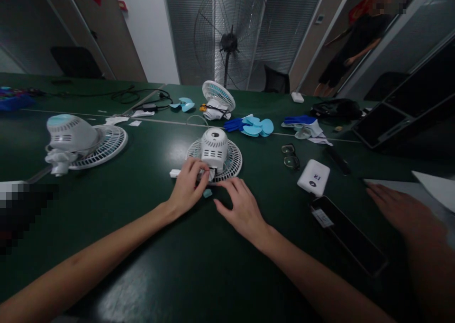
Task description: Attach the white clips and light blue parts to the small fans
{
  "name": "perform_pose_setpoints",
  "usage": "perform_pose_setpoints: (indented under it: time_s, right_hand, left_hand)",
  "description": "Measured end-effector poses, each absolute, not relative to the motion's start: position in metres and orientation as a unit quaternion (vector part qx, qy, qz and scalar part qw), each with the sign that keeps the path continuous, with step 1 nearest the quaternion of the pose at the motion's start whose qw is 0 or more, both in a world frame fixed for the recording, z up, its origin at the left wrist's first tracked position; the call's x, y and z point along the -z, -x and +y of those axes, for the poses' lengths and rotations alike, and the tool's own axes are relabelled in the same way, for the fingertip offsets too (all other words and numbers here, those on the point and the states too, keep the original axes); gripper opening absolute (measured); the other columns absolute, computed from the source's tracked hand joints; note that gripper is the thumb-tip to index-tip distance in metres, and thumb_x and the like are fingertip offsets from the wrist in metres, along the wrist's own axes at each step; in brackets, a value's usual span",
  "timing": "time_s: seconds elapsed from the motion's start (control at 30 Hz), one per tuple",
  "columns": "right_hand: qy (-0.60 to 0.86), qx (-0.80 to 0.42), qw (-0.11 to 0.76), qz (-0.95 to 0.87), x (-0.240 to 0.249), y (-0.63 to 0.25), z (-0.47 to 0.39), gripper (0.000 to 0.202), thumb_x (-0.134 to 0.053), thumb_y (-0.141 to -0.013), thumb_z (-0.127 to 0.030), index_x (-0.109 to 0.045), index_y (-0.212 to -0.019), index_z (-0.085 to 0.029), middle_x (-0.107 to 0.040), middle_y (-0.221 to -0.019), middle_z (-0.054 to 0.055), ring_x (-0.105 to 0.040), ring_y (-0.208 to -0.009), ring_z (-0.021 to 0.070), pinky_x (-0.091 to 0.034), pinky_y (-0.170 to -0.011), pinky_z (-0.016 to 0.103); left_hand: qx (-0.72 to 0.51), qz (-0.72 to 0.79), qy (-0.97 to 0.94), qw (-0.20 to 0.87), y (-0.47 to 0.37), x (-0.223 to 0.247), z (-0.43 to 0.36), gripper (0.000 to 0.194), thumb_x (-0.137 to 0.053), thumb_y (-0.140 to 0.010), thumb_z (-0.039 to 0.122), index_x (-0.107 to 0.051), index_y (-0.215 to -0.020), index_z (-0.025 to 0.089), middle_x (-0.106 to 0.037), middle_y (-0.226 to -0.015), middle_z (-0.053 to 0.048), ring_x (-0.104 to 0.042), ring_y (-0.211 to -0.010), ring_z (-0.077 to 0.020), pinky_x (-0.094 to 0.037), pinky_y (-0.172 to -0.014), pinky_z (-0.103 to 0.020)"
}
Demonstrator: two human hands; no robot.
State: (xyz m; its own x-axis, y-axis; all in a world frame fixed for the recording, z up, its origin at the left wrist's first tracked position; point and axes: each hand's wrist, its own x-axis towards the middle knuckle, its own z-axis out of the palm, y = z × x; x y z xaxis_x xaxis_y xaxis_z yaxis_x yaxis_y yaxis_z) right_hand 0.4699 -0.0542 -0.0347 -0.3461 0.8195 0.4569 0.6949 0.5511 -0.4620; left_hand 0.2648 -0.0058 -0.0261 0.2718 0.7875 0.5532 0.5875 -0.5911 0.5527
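Observation:
A small white fan [214, 147] lies grille-down on the dark green table, its rounded motor housing facing up. My left hand [188, 183] is at the near left side of the housing, thumb and fingers pinched together at its base; what lies between the fingertips is too small to make out. My right hand [241, 207] rests by the near rim of the grille, thumb and fingers apart, with nothing in it. A white piece [175, 173] sticks out to the left of my left hand. Between the hands, a small teal piece [207, 193] lies on the table.
Another fan [71, 135] lies at left; a third [218, 95] is behind. Blue blades [258, 126], gloves [307, 126], glasses [290, 157], a white power bank [314, 177] and a phone [348, 235] lie around. Another person's hand [405, 209] is at right.

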Motion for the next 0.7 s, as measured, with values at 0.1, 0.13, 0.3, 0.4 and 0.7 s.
perform_pose_setpoints:
  time_s: [0.1, 0.13, 0.3, 0.4, 0.7]
  right_hand:
    - [0.427, -0.037, 0.304, -0.851, 0.037, -0.469, -0.062, 0.017, -0.064, -0.095, -0.022, -0.067, -0.112, -0.019, -0.067, -0.108, 0.01, -0.065, -0.097, 0.0265, -0.058, -0.086, 0.043]
    - [0.422, -0.02, 0.306, -0.853, 0.038, -0.469, -0.065, 0.013, -0.062, -0.096, -0.021, -0.068, -0.107, -0.018, -0.068, -0.102, 0.01, -0.066, -0.092, 0.0256, -0.057, -0.082, 0.041]
    - [0.431, -0.003, 0.336, -0.837, 0.04, -0.472, -0.071, 0.015, -0.055, -0.101, -0.021, -0.069, -0.095, -0.019, -0.069, -0.087, 0.006, -0.066, -0.073, 0.0195, -0.051, -0.066, 0.033]
    - [0.426, -0.029, 0.338, -0.839, 0.037, -0.472, -0.072, 0.019, -0.052, -0.103, -0.02, -0.07, -0.106, -0.018, -0.072, -0.094, 0.007, -0.069, -0.078, 0.0194, -0.053, -0.068, 0.033]
    - [0.35, -0.065, 0.224, -0.907, 0.024, -0.459, -0.075, 0.05, -0.059, -0.102, -0.025, -0.049, -0.151, -0.022, -0.056, -0.152, 0.013, -0.058, -0.128, 0.0308, -0.056, -0.101, 0.049]
  left_hand:
    - [-0.406, 0.391, -0.806, 0.179, -0.29, 0.021, -0.017, 0.014, -0.048, -0.107, 0.026, -0.06, -0.112, 0.023, -0.058, -0.116, -0.009, -0.058, -0.114, -0.0262, -0.051, -0.103, -0.048]
    - [-0.4, 0.378, -0.811, 0.199, -0.297, 0.018, -0.02, 0.018, -0.044, -0.108, 0.025, -0.061, -0.113, 0.023, -0.058, -0.117, -0.009, -0.059, -0.115, -0.0258, -0.051, -0.105, -0.047]
    - [-0.329, 0.315, -0.864, 0.214, -0.295, 0.005, -0.027, 0.033, -0.037, -0.11, 0.023, -0.061, -0.132, 0.024, -0.056, -0.136, -0.011, -0.06, -0.124, -0.0247, -0.051, -0.11, -0.045]
    - [-0.302, 0.354, -0.879, 0.101, -0.264, 0.009, -0.026, 0.036, -0.044, -0.107, 0.025, -0.056, -0.141, 0.025, -0.05, -0.151, -0.013, -0.052, -0.137, -0.0302, -0.045, -0.115, -0.051]
    - [-0.16, 0.475, -0.863, 0.07, -0.194, 0.045, -0.021, 0.049, -0.042, -0.108, 0.033, -0.041, -0.157, 0.029, -0.056, -0.15, -0.014, -0.053, -0.134, -0.0364, -0.045, -0.108, -0.058]
